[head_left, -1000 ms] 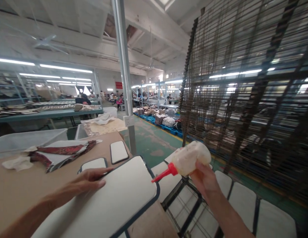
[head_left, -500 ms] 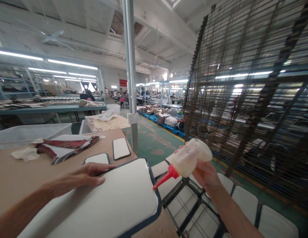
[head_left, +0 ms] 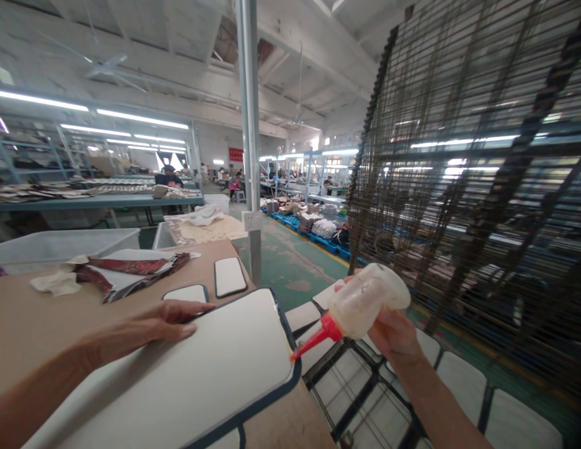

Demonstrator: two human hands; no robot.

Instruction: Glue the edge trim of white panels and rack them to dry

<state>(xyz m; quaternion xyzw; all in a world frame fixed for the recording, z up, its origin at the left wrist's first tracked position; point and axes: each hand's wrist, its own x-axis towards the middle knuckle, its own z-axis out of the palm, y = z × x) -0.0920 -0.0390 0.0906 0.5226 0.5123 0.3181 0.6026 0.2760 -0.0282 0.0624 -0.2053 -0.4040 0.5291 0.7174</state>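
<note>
A large white panel with a dark blue rim (head_left: 196, 368) slants across the front, its corners rounded. My left hand (head_left: 163, 321) grips its far edge, thumb on the white face and fingers behind or beneath. In my right hand (head_left: 388, 330) is a cloudy squeeze bottle (head_left: 362, 299), tilted downward with its red nozzle to the left. The nozzle tip (head_left: 294, 357) is at the panel's right edge, where the white face meets the blue rim. A thin glossy line shows along that edge near the upper right corner.
Two smaller blue-rimmed white panels (head_left: 230, 277) lie on the brown tabletop (head_left: 19, 330) beyond, beside patterned fabric pieces (head_left: 131, 271). To the right, a black wire rack (head_left: 360, 399) holds more panels. A tall mesh rack (head_left: 458, 156) and a metal post (head_left: 251, 156) stand behind.
The nozzle tip has moved along the panel's right edge toward the near corner. The panel has shifted slightly, and another rimmed piece now shows beneath its near edge.
</note>
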